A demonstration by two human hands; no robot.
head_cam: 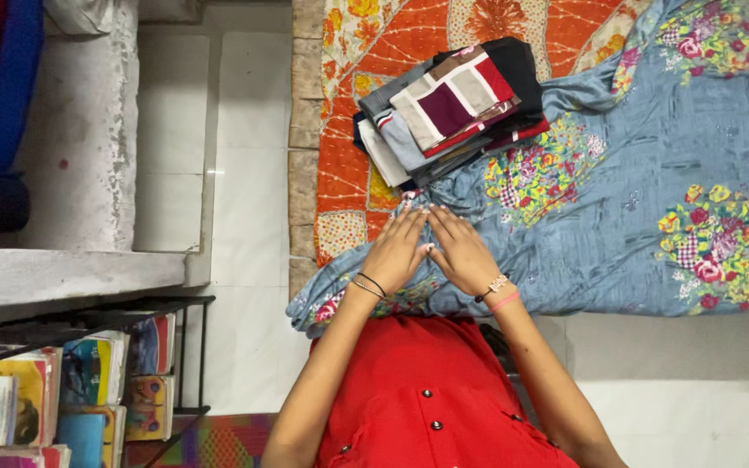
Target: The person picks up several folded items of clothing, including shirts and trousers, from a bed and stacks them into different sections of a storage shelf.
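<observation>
Head view looks straight down on both hands pressed flat, side by side, on a blue floral garment [617, 173]. The left hand [396, 251] and right hand [461, 254] lie palm down with fingers stretched and fingertips nearly meeting; neither grips anything, they only rest on the cloth. The garment spreads from under the hands mostly to the person's right, its long axis running across the view, with a bunched end hanging near the left wrist. Just beyond the fingertips, slightly nearer the left hand, sits a stack of folded clothes [452, 108] in grey, maroon, white and black. Under both lies an orange patterned quilt [348, 156] on a bed. Farther left is white tiled floor [244, 173], a concrete ledge [71, 269], and a black rack of books [88, 381].
</observation>
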